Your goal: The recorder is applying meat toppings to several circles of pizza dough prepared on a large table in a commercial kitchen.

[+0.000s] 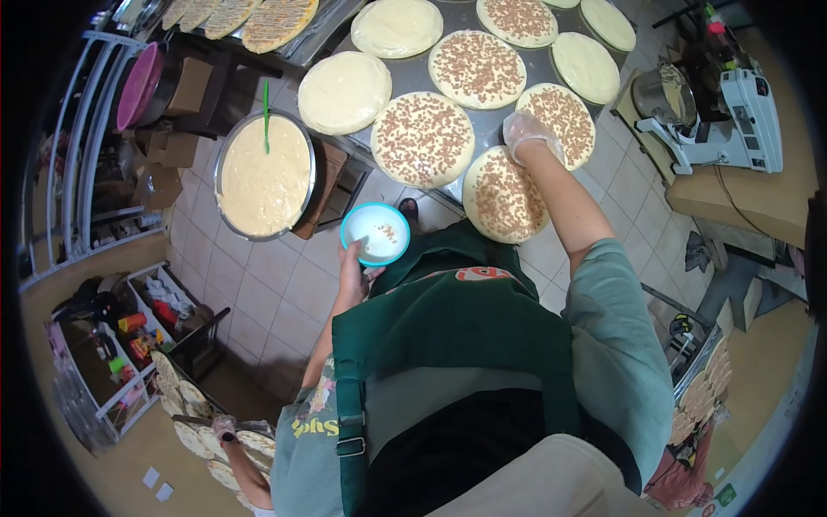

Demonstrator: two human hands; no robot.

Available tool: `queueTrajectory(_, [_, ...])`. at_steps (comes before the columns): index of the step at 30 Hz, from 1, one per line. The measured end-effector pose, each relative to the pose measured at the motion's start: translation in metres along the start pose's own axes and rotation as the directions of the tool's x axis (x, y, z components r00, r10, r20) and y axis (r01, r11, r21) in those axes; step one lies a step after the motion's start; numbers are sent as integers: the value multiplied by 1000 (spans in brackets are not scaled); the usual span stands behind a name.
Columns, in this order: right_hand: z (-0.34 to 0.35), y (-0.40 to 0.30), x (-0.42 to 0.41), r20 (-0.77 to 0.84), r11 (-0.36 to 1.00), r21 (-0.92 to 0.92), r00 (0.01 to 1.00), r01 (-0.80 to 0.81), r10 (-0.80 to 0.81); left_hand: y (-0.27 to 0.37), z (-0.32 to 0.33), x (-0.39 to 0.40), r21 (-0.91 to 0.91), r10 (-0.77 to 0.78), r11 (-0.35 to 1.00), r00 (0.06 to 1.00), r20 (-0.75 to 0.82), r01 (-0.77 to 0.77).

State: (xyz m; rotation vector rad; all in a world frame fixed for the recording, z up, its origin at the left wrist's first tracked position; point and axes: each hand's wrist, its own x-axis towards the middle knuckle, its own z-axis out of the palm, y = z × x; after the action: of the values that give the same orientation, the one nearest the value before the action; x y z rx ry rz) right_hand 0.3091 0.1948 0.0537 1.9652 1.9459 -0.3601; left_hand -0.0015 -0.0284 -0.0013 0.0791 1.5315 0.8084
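My left hand holds a white bowl with a turquoise rim; a few small brown bits lie at its bottom. My right hand, in a clear plastic glove, is over the edges of two round flatbreads covered with brown bits, the nearer one and the one to the right. Whether its fingers hold anything is hidden. Left of them lie two more topped rounds. Plain pale rounds lie on the same metal table.
A large metal basin of pale batter with a green-handled utensil stands at left on a wooden stool. A stand mixer is at right. Lower left, a co-worker's gloved hand is over other flatbreads.
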Motion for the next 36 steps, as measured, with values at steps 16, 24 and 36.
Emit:
queueTrajectory(16, [19,13,48,116,903,398,985,-165,128,79,-26,15,20,31,999,997,71,-32])
queueTrajectory(24, [10,6,35,105,991,-135,994,-25,39,103,-31,24,38,13,999,992,127,-18])
queueTrajectory(36, [27,-5,24,54,981,-184,997,61,-52,114,-35,36,69,14,997,988,152,-24])
